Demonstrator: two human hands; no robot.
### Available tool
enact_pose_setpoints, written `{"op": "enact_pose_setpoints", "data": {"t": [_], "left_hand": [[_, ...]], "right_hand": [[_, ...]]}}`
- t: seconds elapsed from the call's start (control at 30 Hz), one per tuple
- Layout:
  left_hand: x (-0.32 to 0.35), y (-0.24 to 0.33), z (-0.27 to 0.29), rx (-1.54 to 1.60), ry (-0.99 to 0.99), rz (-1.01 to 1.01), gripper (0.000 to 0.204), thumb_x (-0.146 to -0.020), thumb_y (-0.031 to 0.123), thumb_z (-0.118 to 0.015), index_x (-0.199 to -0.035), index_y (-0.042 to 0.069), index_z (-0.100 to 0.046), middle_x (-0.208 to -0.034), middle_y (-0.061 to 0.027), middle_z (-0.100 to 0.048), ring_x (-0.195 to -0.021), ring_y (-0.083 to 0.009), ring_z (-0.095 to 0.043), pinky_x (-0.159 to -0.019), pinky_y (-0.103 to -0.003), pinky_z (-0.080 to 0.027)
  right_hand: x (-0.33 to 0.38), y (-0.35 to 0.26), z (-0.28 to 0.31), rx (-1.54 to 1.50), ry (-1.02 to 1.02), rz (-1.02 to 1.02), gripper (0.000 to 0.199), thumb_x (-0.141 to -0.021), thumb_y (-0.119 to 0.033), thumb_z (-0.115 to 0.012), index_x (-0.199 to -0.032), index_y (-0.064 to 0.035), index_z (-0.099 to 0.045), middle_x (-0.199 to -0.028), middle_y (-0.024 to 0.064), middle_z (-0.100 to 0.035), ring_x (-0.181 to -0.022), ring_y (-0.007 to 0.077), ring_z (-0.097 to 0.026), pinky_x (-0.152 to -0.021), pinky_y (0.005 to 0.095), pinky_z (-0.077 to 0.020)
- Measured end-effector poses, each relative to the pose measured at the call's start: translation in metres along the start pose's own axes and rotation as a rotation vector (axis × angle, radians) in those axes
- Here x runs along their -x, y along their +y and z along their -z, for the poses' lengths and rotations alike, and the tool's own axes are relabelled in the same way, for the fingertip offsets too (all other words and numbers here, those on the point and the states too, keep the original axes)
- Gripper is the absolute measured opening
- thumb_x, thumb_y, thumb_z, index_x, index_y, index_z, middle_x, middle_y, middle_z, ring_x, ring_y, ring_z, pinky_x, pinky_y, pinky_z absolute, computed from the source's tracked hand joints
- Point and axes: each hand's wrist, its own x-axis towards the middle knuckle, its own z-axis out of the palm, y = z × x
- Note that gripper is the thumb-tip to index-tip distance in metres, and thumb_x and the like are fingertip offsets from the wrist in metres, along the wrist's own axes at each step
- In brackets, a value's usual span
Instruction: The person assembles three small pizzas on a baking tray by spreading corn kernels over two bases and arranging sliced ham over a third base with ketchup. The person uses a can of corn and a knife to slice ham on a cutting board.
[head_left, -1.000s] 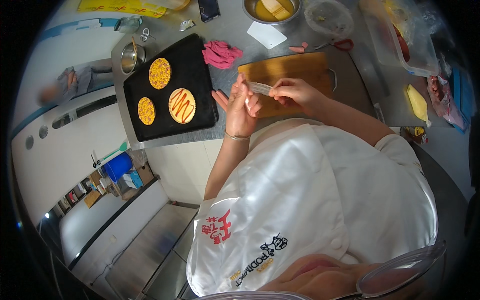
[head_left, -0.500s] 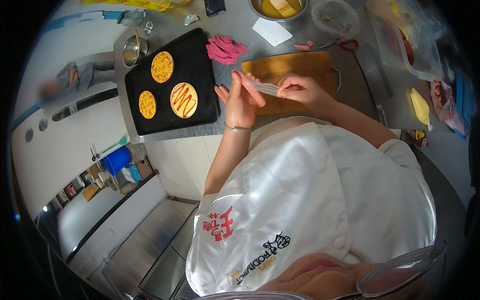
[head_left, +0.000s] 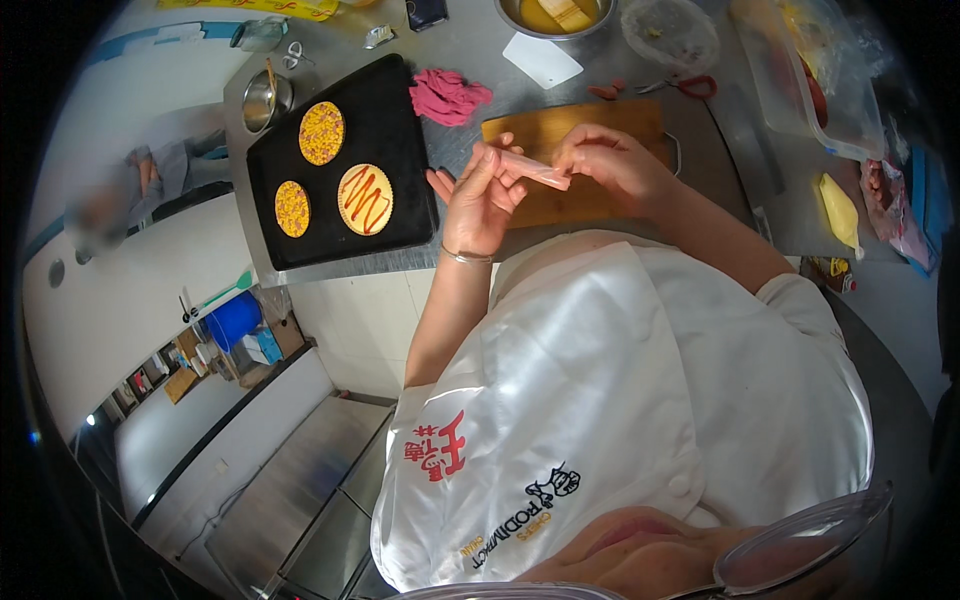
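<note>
**Steel worktop: pink strip held between two hands**

Above the wooden cutting board [head_left: 580, 160], a pale pink strip [head_left: 535, 170] lies roughly crosswise. Left hand [head_left: 480, 195] pinches its left end; right hand [head_left: 610, 160] pinches its right. Black tray [head_left: 400, 190] sits left.

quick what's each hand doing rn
Left hand: shut on one end of the pink sausage stick.
Right hand: shut on its other end.

free: cutting board [head_left: 590, 200]; blocked left: black tray [head_left: 400, 140]; pink gloves [head_left: 447, 97]
</note>
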Motion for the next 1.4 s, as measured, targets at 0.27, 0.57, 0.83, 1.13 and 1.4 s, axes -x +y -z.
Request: {"op": "enact_pose_setpoints", "data": {"t": [0.27, 0.57, 0.83, 1.13, 1.4], "left_hand": [[-0.002, 0.008, 0.01, -0.008, 0.003, -0.095, 0.031, -0.104, 0.012, -0.061, -0.134, 0.008, -0.059, -0.138, -0.01, -0.064, -0.113, -0.0168, -0.068, -0.087, -0.03, -0.057], [-0.01, 0.007, 0.011, -0.013, 0.046, -0.144, 0.024, -0.104, 0.011, -0.06, -0.128, 0.01, -0.063, -0.134, -0.0091, -0.065, -0.111, -0.0156, -0.067, -0.088, -0.029, -0.056], [-0.012, 0.015, 0.018, -0.003, 0.12, -0.183, 0.026, -0.103, 0.015, -0.064, -0.128, 0.011, -0.062, -0.133, -0.0078, -0.066, -0.109, -0.0159, -0.068, -0.088, -0.03, -0.057], [-0.022, 0.012, 0.032, 0.144, 0.166, -0.179, 0.028, -0.1, 0.018, -0.068, -0.126, 0.009, -0.063, -0.13, -0.0073, -0.067, -0.102, -0.0158, -0.068, -0.084, -0.029, -0.058], [-0.035, 0.008, 0.07, 0.198, 0.248, -0.181, 0.025, -0.102, 0.018, -0.066, -0.124, 0.008, -0.061, -0.126, -0.0087, -0.067, -0.097, -0.0144, -0.068, -0.084, -0.029, -0.057]], "right_hand": [[0.02, 0.001, 0.035, -0.105, 0.247, -0.115, 0.01, -0.1, -0.014, -0.055, -0.094, -0.0071, -0.059, -0.093, 0.0051, -0.061, -0.091, 0.0153, -0.063, -0.091, 0.032, -0.0502], [0.03, -0.001, 0.036, 0.475, 0.169, -0.298, 0.021, -0.093, -0.015, -0.075, -0.11, -0.0032, -0.072, -0.092, 0.0027, -0.068, -0.081, 0.0088, -0.063, -0.072, 0.0274, -0.0523], [0.047, -0.026, 0.045, 0.683, 0.244, -0.08, 0.007, -0.089, -0.008, -0.075, -0.095, -0.0053, -0.077, -0.097, 0.001, -0.063, -0.091, 0.01, -0.06, -0.08, 0.0258, -0.0462], [0.052, -0.057, 0.038, 0.75, 0.258, 0.165, 0.005, -0.089, -0.005, -0.075, -0.093, -0.0034, -0.077, -0.116, 0.0046, -0.061, -0.105, 0.0136, -0.06, -0.091, 0.028, -0.048], [0.028, -0.086, 0.038, 0.606, 0.124, 0.223, 0.008, -0.095, -0.001, -0.069, -0.1, -0.0021, -0.074, -0.127, 0.0106, -0.065, -0.117, 0.0203, -0.065, -0.101, 0.0339, -0.0506]]}}
